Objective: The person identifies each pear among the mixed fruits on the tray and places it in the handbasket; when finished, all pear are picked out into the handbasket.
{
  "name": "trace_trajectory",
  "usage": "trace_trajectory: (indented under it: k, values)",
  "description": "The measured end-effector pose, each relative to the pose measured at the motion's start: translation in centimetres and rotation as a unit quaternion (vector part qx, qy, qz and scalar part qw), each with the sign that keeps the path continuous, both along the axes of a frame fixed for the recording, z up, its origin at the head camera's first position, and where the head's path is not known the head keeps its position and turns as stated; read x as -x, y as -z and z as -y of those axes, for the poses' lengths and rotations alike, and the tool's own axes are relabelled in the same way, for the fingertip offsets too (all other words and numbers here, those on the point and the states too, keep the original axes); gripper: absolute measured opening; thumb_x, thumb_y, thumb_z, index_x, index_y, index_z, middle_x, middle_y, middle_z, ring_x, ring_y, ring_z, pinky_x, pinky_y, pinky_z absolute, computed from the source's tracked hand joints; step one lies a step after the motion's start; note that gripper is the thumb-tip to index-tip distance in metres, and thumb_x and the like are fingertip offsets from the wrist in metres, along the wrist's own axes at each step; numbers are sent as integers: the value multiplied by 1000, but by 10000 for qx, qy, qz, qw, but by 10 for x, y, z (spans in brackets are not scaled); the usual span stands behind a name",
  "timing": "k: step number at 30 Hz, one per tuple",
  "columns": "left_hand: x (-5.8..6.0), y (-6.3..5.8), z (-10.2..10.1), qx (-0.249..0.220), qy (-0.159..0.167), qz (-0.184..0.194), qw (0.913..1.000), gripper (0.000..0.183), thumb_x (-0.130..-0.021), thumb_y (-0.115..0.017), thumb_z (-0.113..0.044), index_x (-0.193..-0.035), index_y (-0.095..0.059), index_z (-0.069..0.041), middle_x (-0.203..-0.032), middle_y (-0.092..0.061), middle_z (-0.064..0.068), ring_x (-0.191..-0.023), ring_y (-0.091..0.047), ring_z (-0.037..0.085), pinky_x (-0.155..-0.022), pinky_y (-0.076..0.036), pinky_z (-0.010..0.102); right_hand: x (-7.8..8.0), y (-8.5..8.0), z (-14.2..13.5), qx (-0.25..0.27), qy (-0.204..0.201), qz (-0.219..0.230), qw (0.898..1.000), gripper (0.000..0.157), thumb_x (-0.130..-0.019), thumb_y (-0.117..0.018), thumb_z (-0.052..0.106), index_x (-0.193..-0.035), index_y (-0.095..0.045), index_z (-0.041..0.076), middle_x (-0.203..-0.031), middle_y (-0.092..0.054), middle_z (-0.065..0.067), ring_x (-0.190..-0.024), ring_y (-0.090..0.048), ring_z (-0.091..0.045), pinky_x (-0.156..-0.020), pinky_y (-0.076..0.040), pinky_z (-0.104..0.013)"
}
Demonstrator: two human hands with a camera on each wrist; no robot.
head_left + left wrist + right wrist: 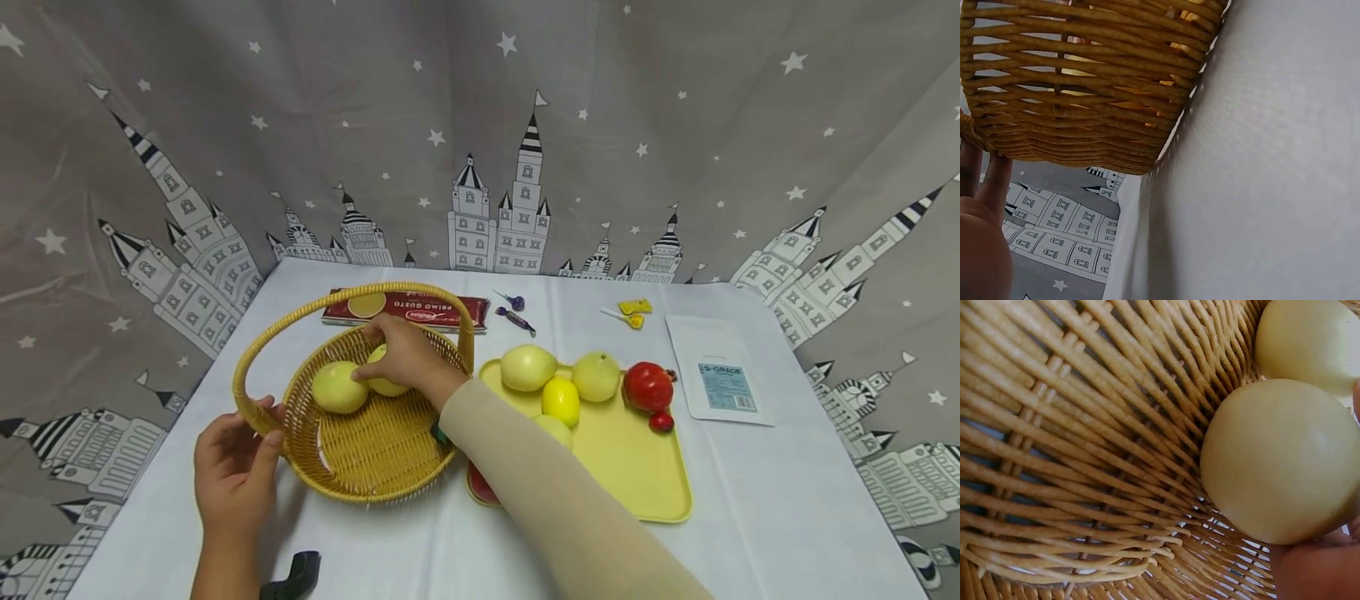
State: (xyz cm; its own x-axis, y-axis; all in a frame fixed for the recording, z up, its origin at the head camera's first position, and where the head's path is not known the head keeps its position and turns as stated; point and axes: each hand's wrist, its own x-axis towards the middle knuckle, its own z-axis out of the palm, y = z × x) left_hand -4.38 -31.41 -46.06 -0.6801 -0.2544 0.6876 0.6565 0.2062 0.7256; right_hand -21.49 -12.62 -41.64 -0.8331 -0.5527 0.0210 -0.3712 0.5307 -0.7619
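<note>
Your right hand (408, 354) is inside the basket (382, 450), thumb and fingers closed round a pale fruit (1282, 462) near the back wall. Just beside it, toward the basket's left wall, lies its twin (339, 387). Your left hand (236, 467) grips the foot of the handle (397, 287) at the basket's left rim.

The work looks partway along: two fruits are in the basket, one not yet released, and six show on the tray (630, 479), clear of both hands. The basket's front floor is bare.

Along the tray's back edge sit two more pale fruits, one at the left corner (528, 367), one mid-edge (596, 376). A lemon (561, 402) lies between and in front of them; a third pale fruit (555, 429) is partly hidden by your sleeve (555, 500). The pomegranate (647, 386) and a small red fruit (662, 422) are by the right edge.

Toward the tabletop's back edge lie a red packet (465, 313) behind the basket and some sweets (517, 321); a pouch (716, 362) lies nearer the right edge.
</note>
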Motion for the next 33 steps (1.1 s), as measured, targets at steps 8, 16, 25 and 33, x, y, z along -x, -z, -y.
trace_trajectory:
  k: [8, 16, 25, 33]
  values:
    - [5, 0, -5, -133, 155, -7, 9998, 45, -85, -59, 19, -123, -35, 14, -126, -52, 29, -115, -59, 26, -102, -47, 27, 3, -13, -10, 84, 48, 45, 9999, 64, -73, -84, 39, -125, -54, 17, -119, -56, 7, -110, -53, -9, -93, -46, -19]
    - [7, -3, -7, -579, 578, -260, 9963, 44, -84, -60, 19, -121, -37, 15, -124, -53, 29, -112, -60, 28, -101, -48, 28, -10, -45, -42, 753, -67, 410, 9963, 64, -71, -86, 38, -123, -55, 19, -124, -58, 8, -118, -51, -6, -102, -42, -19]
    - [7, -5, -6, -805, 639, -270, 9943, 44, -83, -60, 20, -121, -37, 16, -123, -53, 30, -111, -61, 29, -101, -48, 29, -50, -42, -137, 1474, -712, 661, 9843, 62, -74, -85, 29, -125, -53, 12, -123, -59, 0, -118, -53, -11, -107, -42, -27]
    - [5, 1, -9, -1297, 933, -517, 9858, 45, -81, -60, 23, -119, -38, 17, -121, -53, 31, -108, -62, 33, -99, -50, 31, -53, -10, -263, 2189, 927, 388, 9706, 52, -79, -80, 8, -123, -53, 5, -125, -56, -11, -123, -51, -26, -111, -38, -35]
